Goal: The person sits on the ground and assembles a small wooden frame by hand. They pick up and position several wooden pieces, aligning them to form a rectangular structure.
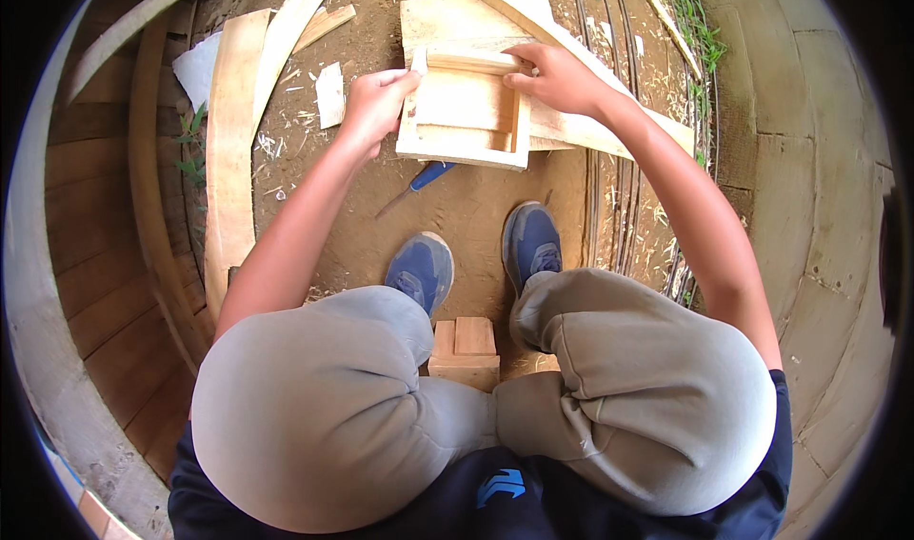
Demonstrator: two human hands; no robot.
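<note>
A shallow wooden box with a bare, pale interior is held between both my hands, its hollow facing up toward me. My left hand grips the box's left wall, thumb along the top edge and the other fingers hidden below. At the far right corner, my right hand has its fingers bent over the rim. Beneath and beyond the box lie flat wooden boards. On the dirt just under its near left side rests a blue-handled screwdriver, shaft pointing toward my left foot.
Long planks lie at the left beside a wooden slat wall. Wood shavings and offcuts litter the dirt. Thin rods run along the right, beside a plank wall. Small wooden blocks sit between my legs.
</note>
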